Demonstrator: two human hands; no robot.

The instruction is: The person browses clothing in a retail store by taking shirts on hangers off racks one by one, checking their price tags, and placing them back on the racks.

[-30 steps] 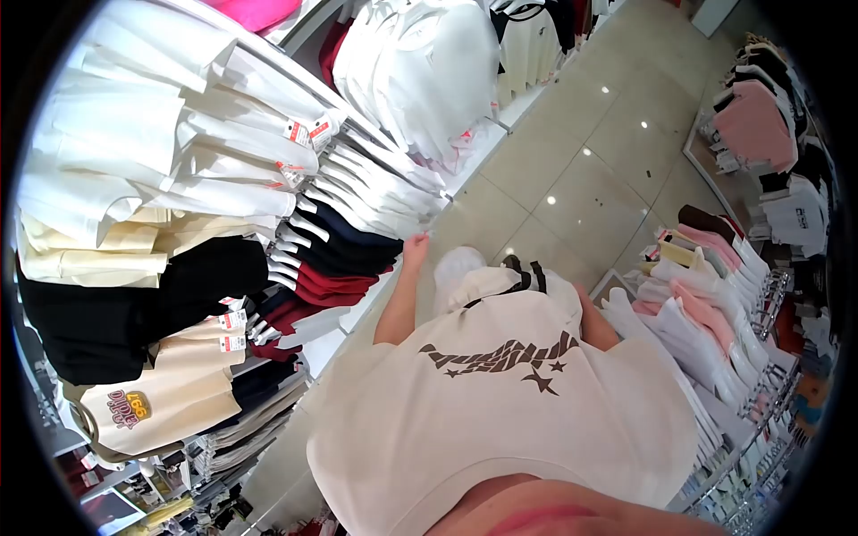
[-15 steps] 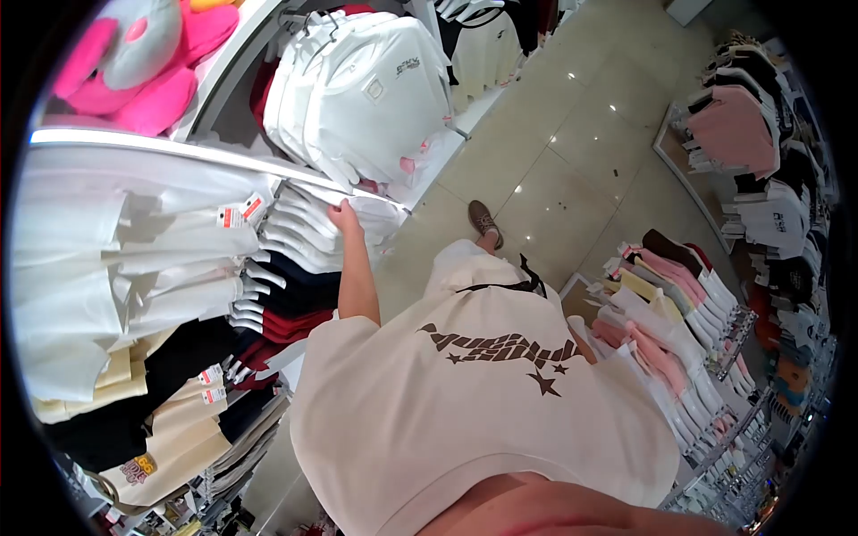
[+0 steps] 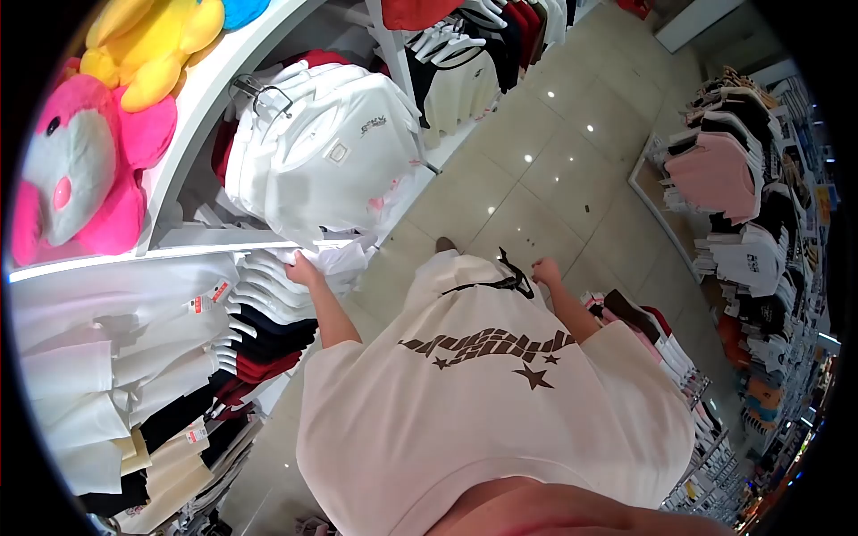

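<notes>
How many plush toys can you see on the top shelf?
3: a pink plush at left, a yellow plush above it, a blue one barely visible at the frame edge. Others may be hidden.
</notes>
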